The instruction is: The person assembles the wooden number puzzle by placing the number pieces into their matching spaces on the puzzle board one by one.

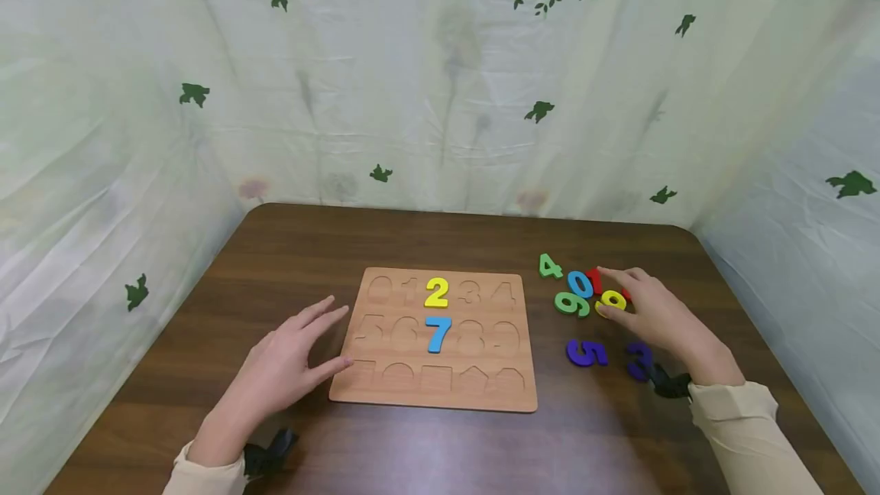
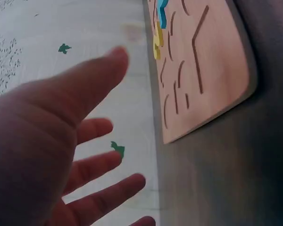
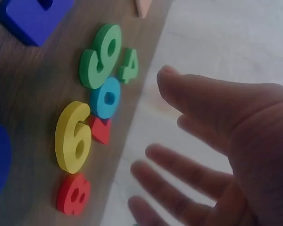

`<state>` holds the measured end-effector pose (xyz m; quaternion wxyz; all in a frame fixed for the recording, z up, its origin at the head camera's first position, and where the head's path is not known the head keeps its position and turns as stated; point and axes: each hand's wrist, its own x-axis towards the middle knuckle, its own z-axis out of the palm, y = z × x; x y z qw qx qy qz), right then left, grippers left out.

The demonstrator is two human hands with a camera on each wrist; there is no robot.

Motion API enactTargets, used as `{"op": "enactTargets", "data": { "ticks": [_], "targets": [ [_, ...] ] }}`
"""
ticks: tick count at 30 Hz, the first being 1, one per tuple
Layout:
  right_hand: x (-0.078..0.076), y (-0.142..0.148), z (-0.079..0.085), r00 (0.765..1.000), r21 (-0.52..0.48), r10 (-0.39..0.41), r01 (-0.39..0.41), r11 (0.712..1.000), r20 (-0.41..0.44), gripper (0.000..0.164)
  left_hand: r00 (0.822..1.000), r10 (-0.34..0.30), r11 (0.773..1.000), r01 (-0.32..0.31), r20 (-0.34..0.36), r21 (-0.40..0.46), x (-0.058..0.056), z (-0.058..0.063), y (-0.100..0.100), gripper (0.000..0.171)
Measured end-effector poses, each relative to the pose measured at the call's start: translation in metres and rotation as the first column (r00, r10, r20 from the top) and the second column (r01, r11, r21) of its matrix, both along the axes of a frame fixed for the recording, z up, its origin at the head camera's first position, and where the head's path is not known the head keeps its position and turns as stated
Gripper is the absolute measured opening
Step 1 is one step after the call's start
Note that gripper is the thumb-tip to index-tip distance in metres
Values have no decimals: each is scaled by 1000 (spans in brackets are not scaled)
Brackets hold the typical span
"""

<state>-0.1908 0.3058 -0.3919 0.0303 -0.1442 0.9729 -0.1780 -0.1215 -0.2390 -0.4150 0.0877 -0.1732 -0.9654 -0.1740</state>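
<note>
A wooden number board [image 1: 412, 396] lies on the table, with a yellow 2 [image 1: 436, 292] and a blue 7 [image 1: 437, 334] in its middle column. My left hand [image 1: 285, 365] is at the board's left edge, fingers spread and holding nothing, thumb tip overlapping the edge in the head view. My right hand [image 1: 656, 315] hangs above the loose number pieces with relaxed, empty fingers. Near it are a yellow 6 [image 3: 66, 136], a red 8 [image 3: 73, 195], a blue 0 [image 3: 99, 103] and a red piece [image 3: 101, 131], partly hidden. A green 9 [image 1: 572, 304] and a green 4 [image 1: 549, 266] lie to their left.
Closer to me on the right lie a purple 5 [image 1: 587, 354] and a purple 3 [image 1: 639, 361], the latter partly behind the right wrist strap. The brown table [image 1: 440, 449] ends at a patterned curtain [image 1: 412, 98] at the back and sides.
</note>
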Motion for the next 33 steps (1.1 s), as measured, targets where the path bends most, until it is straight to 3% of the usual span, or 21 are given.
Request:
{"op": "enactTargets", "data": {
  "ticks": [5,11,22,33],
  "targets": [
    [-17,-3,-4,999,-30,45,-45,999,11,65,987,-115,989,104,110,105,6,-14,-6,80],
    [-38,-3,-9,995,-86,71,-65,994,63,64,962,-190,969,151,198,196,13,-27,-11,79],
    [-69,4,-20,977,-218,61,-16,976,202,66,959,-216,963,179,182,202,15,-36,-11,65],
    [-82,0,-28,964,-288,92,-17,957,249,63,968,-210,961,177,141,214,13,-39,-10,48]
  ]
}}
